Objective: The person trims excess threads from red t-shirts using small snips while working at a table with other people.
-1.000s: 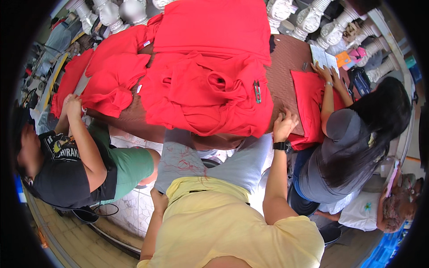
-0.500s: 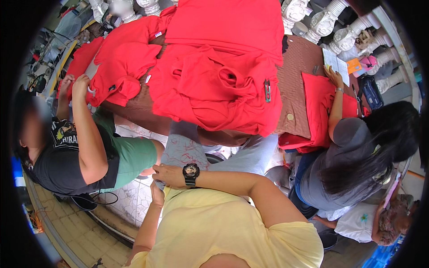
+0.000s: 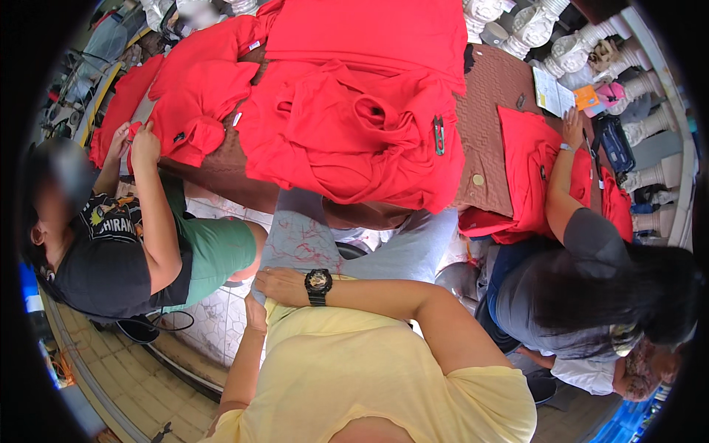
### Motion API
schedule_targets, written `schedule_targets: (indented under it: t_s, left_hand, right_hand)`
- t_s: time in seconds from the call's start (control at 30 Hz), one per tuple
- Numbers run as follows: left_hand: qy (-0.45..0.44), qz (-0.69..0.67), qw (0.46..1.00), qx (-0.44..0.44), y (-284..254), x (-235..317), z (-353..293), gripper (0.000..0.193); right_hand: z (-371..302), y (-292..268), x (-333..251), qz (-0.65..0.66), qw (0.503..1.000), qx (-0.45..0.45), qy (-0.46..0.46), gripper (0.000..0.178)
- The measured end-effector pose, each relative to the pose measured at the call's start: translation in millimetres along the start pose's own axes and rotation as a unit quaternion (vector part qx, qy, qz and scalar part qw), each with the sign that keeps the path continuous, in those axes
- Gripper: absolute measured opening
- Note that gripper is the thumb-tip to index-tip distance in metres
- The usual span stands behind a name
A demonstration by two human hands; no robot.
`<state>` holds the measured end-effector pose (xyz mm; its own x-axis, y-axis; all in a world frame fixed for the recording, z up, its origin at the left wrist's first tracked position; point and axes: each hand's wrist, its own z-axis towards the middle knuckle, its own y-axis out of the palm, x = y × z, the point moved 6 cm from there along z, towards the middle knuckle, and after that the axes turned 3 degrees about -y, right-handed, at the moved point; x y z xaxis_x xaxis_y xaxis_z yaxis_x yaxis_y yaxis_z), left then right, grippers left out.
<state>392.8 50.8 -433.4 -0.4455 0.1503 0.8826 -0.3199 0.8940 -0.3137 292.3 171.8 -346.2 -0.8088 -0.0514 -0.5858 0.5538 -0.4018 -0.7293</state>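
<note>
Both of my hands are low at my left hip, where my yellow shirt meets my grey trousers. My right hand reaches across my waist with its fingers curled in at the trousers; whatever they grip is hidden. A black watch is on that wrist. Just below it, my left hand is partly covered, and its fingers do not show clearly. In front of me a crumpled red shirt lies on the table, with green-handled thread snips on its right side.
A brown cloth covers the table. More red fabric lies flat at the back. At left a person handles red cloth; at right another person reaches toward a notebook. White balusters line the far side.
My hands stay at my left hip, nearly unmoved. The person at left has brought red cloth up between the fingers. The person at right has shifted a hand off the notebook's lower edge.
</note>
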Motion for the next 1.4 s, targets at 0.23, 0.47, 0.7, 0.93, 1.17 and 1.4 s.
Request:
schedule_targets:
  t_s: [0.23,0.47,0.7,0.93,1.17,1.4]
  left_hand:
    - [0.007,0.019,1.0,0.01,7,23,17,0.019]
    - [-0.004,-0.018,1.0,0.02,13,29,19,0.019]
    - [0.005,-0.022,1.0,0.017,22,40,31,0.019]
    - [0.002,-0.019,1.0,0.007,19,40,28,0.019]
    - [0.011,-0.013,1.0,0.001,22,48,40,0.019]
    - [0.006,-0.01,1.0,0.0,19,48,41,0.02]
  right_hand:
    - [12,-25,-30,0.011,0.988,0.117,-0.103,0.022]
    - [14,-31,-32,0.02,0.988,0.122,-0.091,0.018]
    - [18,-23,-32,0.048,0.992,0.078,-0.082,0.015]
    - [15,-23,-33,0.034,0.994,0.072,-0.075,0.013]
    - [19,-27,-32,0.019,0.996,0.04,-0.083,0.014]
    - [13,-24,-29,0.036,0.997,0.045,-0.057,0.017]
